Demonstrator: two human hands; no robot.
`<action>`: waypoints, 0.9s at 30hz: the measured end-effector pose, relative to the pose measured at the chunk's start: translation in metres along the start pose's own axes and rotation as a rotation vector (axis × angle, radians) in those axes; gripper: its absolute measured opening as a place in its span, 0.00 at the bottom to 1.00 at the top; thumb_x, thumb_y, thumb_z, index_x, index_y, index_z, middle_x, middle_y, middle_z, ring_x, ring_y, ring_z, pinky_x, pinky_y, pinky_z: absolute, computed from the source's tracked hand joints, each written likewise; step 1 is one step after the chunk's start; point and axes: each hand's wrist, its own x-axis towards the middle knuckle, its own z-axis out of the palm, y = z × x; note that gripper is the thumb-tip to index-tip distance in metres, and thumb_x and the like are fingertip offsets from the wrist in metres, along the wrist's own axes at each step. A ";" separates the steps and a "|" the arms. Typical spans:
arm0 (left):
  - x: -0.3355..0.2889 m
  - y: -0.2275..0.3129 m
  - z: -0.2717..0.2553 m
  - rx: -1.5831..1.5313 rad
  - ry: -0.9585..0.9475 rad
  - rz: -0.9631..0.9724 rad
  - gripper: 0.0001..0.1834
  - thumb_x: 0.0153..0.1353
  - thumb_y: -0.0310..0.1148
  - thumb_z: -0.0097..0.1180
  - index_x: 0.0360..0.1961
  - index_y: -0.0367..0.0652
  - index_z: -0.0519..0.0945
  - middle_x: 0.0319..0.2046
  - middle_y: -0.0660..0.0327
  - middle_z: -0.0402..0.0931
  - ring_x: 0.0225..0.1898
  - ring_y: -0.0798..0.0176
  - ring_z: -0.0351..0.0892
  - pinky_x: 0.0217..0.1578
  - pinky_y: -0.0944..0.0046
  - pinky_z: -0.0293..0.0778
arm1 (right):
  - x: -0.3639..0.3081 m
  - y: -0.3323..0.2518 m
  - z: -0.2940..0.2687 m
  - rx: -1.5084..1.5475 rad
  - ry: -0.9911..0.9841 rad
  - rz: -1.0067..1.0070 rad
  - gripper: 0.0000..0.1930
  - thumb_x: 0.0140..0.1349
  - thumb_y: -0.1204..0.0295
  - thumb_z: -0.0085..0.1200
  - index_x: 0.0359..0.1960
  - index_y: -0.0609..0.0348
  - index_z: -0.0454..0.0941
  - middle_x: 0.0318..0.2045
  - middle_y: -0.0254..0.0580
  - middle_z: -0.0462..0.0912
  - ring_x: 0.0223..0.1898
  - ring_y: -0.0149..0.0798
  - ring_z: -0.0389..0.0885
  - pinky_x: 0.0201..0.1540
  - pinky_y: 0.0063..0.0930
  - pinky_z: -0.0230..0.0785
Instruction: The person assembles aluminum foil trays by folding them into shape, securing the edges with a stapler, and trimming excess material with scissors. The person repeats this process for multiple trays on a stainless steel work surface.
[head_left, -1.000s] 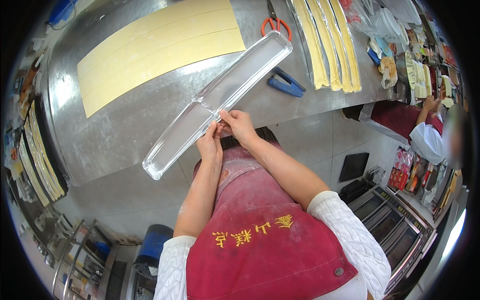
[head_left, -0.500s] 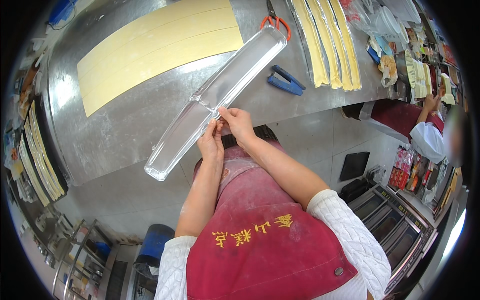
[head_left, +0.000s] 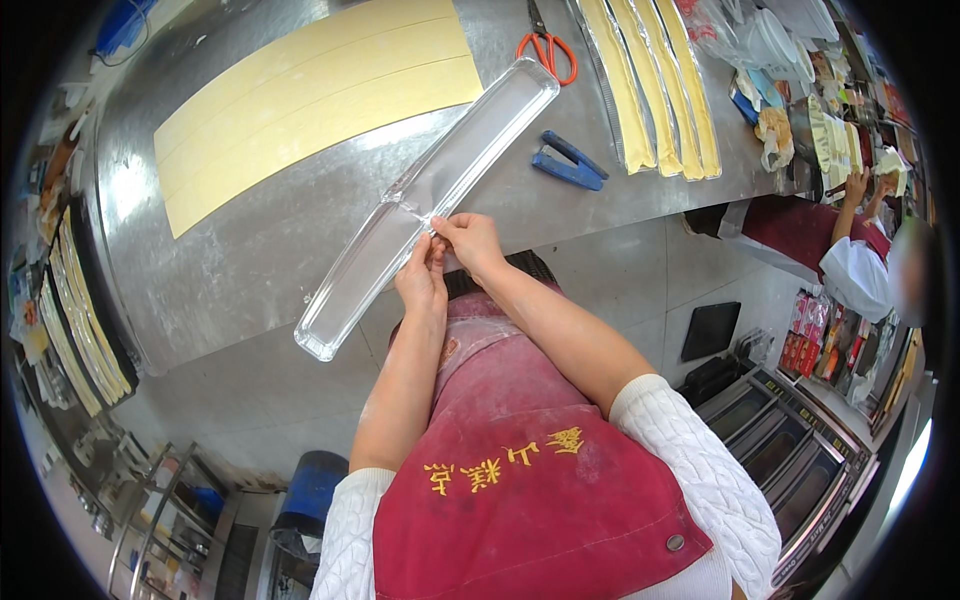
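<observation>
A long, shallow foil tray (head_left: 465, 125) lies slantwise over the near edge of the steel table, with a crumpled joint near its middle where two lengths meet. At that joint, my left hand (head_left: 422, 280) pinches the near rim from below. Right beside it, my right hand (head_left: 470, 243) pinches the same rim between thumb and fingers. Both hands are closed, their fingertips nearly touching. Right of the tray lies a blue stapler (head_left: 570, 162). Scissors (head_left: 547, 56) with orange handles rest beyond the tray's far end.
A scored yellow dough sheet (head_left: 320, 110) covers the table (head_left: 230, 290) at the back left. Several foil strips filled with dough (head_left: 655, 90) lie at the back right. More filled strips (head_left: 82, 300) stand at far left. A co-worker (head_left: 850, 240) works at right.
The tray's far end has swung slightly left and nearer, and its two lengths now line up straighter. My hands keep their pinch at the joint. The co-worker's hands have shifted a little.
</observation>
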 end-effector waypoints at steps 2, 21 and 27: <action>0.000 0.002 0.002 0.017 0.015 -0.012 0.04 0.56 0.22 0.59 0.33 0.35 0.78 0.28 0.57 0.79 0.28 0.66 0.79 0.30 0.72 0.78 | 0.003 0.002 0.000 -0.011 0.007 -0.006 0.11 0.58 0.70 0.58 0.21 0.63 0.76 0.18 0.37 0.78 0.18 0.25 0.72 0.20 0.17 0.63; 0.002 0.008 -0.004 0.125 -0.091 -0.034 0.07 0.55 0.24 0.60 0.35 0.34 0.79 0.27 0.55 0.80 0.26 0.64 0.81 0.27 0.72 0.79 | 0.001 0.000 0.001 -0.037 0.036 -0.005 0.12 0.58 0.69 0.59 0.21 0.63 0.76 0.18 0.38 0.79 0.18 0.25 0.73 0.21 0.18 0.65; 0.006 0.003 -0.004 0.052 -0.061 -0.016 0.06 0.55 0.24 0.60 0.34 0.34 0.78 0.27 0.56 0.79 0.26 0.65 0.79 0.29 0.72 0.78 | -0.003 -0.015 -0.012 -0.279 0.038 -0.137 0.15 0.55 0.63 0.62 0.28 0.65 0.80 0.23 0.39 0.81 0.24 0.30 0.76 0.28 0.23 0.69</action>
